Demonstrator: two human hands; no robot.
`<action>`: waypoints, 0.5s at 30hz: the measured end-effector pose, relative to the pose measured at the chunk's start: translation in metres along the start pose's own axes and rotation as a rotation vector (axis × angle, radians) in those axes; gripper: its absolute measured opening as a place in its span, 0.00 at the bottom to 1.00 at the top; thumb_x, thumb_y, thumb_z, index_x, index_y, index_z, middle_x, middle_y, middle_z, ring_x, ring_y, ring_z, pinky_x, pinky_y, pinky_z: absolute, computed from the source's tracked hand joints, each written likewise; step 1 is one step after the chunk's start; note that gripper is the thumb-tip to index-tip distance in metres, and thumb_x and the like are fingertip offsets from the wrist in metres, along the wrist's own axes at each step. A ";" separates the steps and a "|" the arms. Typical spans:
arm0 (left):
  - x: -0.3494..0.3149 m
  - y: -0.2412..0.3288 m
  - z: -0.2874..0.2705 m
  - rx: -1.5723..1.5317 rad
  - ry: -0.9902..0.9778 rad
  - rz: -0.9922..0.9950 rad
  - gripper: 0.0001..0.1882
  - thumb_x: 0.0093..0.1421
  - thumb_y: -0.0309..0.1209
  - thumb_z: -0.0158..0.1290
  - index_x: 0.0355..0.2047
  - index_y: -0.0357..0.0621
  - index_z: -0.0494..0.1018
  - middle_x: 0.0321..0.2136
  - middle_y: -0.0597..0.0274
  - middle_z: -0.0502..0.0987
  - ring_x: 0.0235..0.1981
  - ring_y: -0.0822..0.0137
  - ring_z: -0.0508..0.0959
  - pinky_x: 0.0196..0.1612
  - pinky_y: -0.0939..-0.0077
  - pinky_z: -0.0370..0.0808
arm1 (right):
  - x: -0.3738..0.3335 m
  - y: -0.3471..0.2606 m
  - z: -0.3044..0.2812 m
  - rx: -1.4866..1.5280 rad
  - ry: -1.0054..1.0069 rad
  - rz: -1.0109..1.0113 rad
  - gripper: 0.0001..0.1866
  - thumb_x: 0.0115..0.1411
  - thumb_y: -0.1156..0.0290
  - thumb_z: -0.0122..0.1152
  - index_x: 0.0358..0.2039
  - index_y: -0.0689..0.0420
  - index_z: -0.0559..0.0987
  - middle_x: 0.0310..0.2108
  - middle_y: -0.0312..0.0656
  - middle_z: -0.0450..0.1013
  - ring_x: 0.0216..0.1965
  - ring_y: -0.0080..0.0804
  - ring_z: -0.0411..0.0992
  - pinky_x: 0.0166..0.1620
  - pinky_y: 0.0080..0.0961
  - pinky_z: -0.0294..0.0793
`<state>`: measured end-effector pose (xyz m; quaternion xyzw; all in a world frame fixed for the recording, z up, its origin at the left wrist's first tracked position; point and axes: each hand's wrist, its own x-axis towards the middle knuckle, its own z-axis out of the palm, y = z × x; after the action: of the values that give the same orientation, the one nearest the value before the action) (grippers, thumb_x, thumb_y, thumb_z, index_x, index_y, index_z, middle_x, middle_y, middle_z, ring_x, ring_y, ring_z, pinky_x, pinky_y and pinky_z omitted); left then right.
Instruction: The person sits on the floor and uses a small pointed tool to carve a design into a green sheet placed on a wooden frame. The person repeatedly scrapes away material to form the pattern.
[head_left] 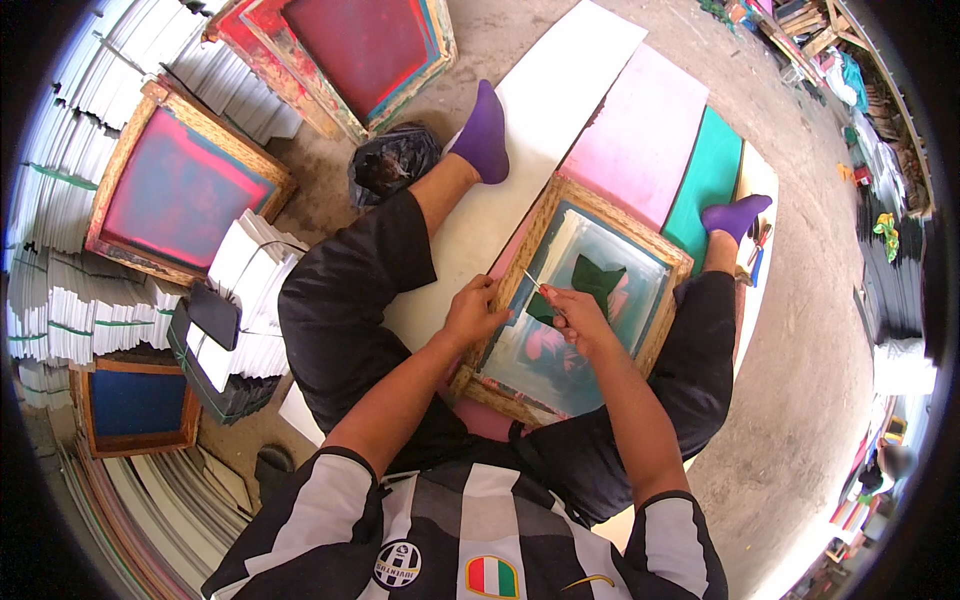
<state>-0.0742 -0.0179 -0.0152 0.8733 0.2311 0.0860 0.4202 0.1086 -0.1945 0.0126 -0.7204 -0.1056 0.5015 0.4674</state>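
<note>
A wooden-framed printing screen (660, 335) lies between my legs, its pale, bluish mesh showing pink patches. My left hand (472, 313) is at the frame's left side, fingers curled at the wooden edge and thumb toward the mesh. Above the mesh, my right hand (577, 318) pinches a thin, pale-tipped tool (531, 277); its exact kind is too small to tell. The tip points up and left toward the frame's left side. Beside the right hand, a dark green piece (597, 281) of cloth or paper lies on the mesh, partly hidden by the fingers.
White (560, 70), pink (640, 130) and green boards (708, 170) lie under and beyond the frame. Small hand tools (757, 250) lie near my right foot. More screens (185, 195), a black plastic bag (393, 163) and tied paper stacks (250, 275) stand at left.
</note>
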 end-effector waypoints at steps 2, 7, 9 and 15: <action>0.000 0.001 -0.001 0.002 0.005 -0.002 0.35 0.49 0.40 0.70 0.56 0.35 0.77 0.49 0.42 0.77 0.47 0.46 0.81 0.50 0.60 0.79 | -0.008 -0.013 0.000 0.081 -0.034 0.147 0.19 0.68 0.56 0.59 0.55 0.48 0.83 0.32 0.53 0.81 0.30 0.50 0.82 0.34 0.41 0.78; -0.001 0.003 -0.001 0.018 -0.001 -0.014 0.34 0.49 0.40 0.70 0.55 0.34 0.77 0.49 0.41 0.76 0.48 0.45 0.81 0.50 0.60 0.79 | -0.032 -0.011 0.009 -0.653 0.259 -0.392 0.18 0.68 0.54 0.58 0.56 0.41 0.83 0.39 0.49 0.83 0.40 0.52 0.82 0.44 0.46 0.80; -0.001 0.001 0.000 -0.005 0.017 -0.014 0.34 0.49 0.40 0.70 0.54 0.35 0.78 0.49 0.41 0.76 0.47 0.46 0.81 0.49 0.60 0.79 | -0.040 -0.017 0.013 -0.710 0.283 -0.403 0.17 0.68 0.53 0.57 0.55 0.37 0.83 0.38 0.47 0.83 0.39 0.53 0.81 0.43 0.49 0.80; -0.002 0.012 -0.004 -0.038 0.009 -0.116 0.33 0.48 0.40 0.70 0.54 0.38 0.79 0.45 0.46 0.77 0.45 0.48 0.81 0.49 0.60 0.78 | -0.043 -0.019 0.014 -0.878 0.294 -0.401 0.17 0.69 0.53 0.54 0.55 0.35 0.81 0.33 0.50 0.82 0.35 0.56 0.81 0.39 0.53 0.80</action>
<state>-0.0730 -0.0227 -0.0033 0.8497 0.2817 0.0698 0.4402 0.0829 -0.2035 0.0533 -0.8776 -0.3758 0.2033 0.2173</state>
